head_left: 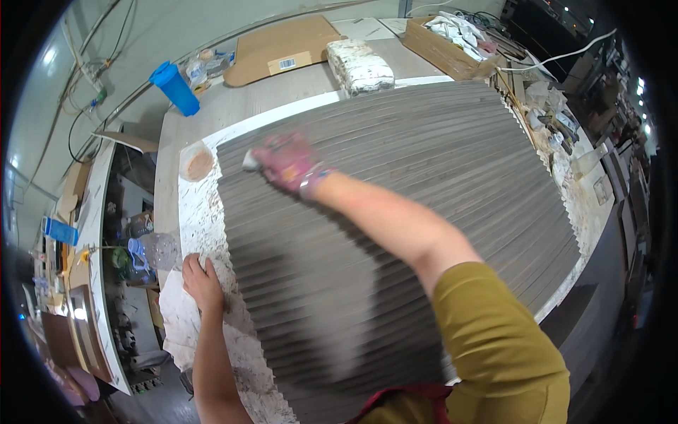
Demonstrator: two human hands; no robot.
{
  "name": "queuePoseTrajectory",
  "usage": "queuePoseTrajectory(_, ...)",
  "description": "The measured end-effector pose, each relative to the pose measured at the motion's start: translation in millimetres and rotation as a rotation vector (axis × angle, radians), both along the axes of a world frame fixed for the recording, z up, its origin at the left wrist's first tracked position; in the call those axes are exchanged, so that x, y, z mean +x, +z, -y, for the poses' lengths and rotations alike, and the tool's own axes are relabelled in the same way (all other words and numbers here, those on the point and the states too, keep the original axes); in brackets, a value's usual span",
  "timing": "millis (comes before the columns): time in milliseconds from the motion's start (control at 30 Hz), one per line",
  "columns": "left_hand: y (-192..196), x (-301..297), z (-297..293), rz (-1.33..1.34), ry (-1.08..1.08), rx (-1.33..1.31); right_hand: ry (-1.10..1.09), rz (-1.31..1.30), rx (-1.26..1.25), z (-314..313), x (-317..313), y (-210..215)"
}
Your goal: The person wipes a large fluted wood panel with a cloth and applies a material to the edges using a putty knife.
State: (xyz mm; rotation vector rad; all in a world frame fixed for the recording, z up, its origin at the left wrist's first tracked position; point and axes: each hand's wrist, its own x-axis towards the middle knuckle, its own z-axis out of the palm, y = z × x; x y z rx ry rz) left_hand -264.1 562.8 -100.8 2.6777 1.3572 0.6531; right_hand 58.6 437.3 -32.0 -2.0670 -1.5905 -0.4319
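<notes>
A wide board (424,191) of dark grey-brown, wood-look strips lies before me, its side edges jagged like steps. My right hand (286,161), in a pink-purple glove and blurred by motion, presses near its far left corner. A small white wad (250,160), perhaps cloth, pokes out from under the gloved fingers. Bare and resting, my left hand (203,283) lies on the white speckled sheet (201,226) along the board's left edge, thumb apart from the fingers. Ahead of it on that sheet sits a small round tub (198,164) with something orange-brown inside.
Beyond the board stand a blue cup (174,88), a flat piece of cardboard (282,49), a white stained block (360,67) and a cardboard box (448,53) of white rags. Clutter (554,120) lines the right edge. Plastic bottles (152,251) are left of the table.
</notes>
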Motion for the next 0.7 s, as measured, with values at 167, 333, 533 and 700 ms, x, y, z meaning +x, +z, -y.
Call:
queuePoseTrajectory(167,-5,-5,-3,-0.025,-0.013,0.047,-0.349,-0.084,-0.253,20,63,-1)
queuePoseTrajectory(333,2,-3,2,-0.026,-0.006,0.049,-0.736,-0.144,-0.368,139,160,24)
queuePoseTrajectory(533,1,-4,0,-0.025,-0.006,-0.017,-0.429,-0.008,-0.155,72,128,1)
queuePoseTrajectory(700,0,-5,-3,-0.026,-0.043,-0.008,-0.701,-0.068,-0.355,109,176,9)
